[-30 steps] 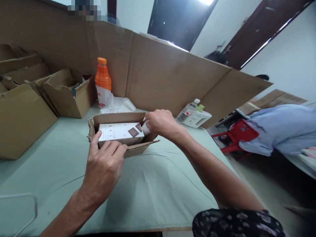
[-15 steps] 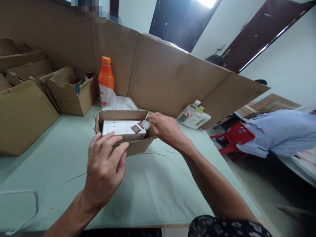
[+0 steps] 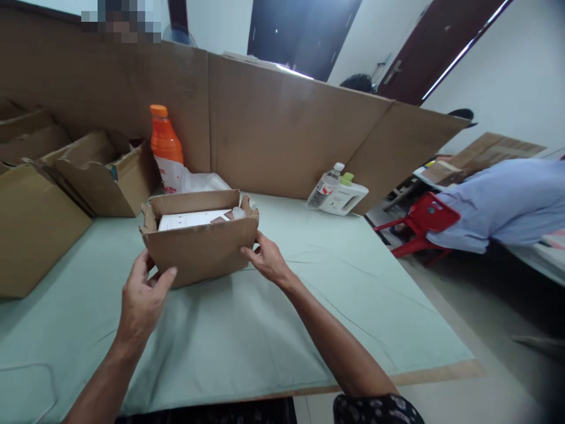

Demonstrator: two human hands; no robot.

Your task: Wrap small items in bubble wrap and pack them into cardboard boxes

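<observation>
- A brown cardboard box [image 3: 205, 254], open at the top, stands upright on a pale green cloth [image 3: 265, 341]; clock directions here run from the box, with 12 at its far side.
- Its long near wall is plain; the rim looks ragged at both short ends, rough and torn.
- Inside lies a white pack [image 3: 188, 220], its top just showing above the near wall, with brown shapes printed towards its 3 o'clock end.
- Beside that end sits a clear, rounded item [image 3: 239, 212], too small to make out.
- Left hand [image 3: 143, 294], at 8 o'clock: half open, curved about the corner, thumb by the near wall; I cannot tell whether it grips or only touches.
- Right hand [image 3: 270, 259], at 3 o'clock: closed round the corner, thumb on the near wall, holding the box.
- At 12, crumpled plastic [image 3: 205, 181]; at 11, an orange bottle [image 3: 166, 144].
- At 2, a clear bottle [image 3: 324, 188] beside a white jug [image 3: 339, 202].
- At 9 to 10, larger cardboard bins [image 3: 39, 229].
- Well off at 3, a red chair [image 3: 435, 213] and a person [image 3: 507, 197] in light blue.
</observation>
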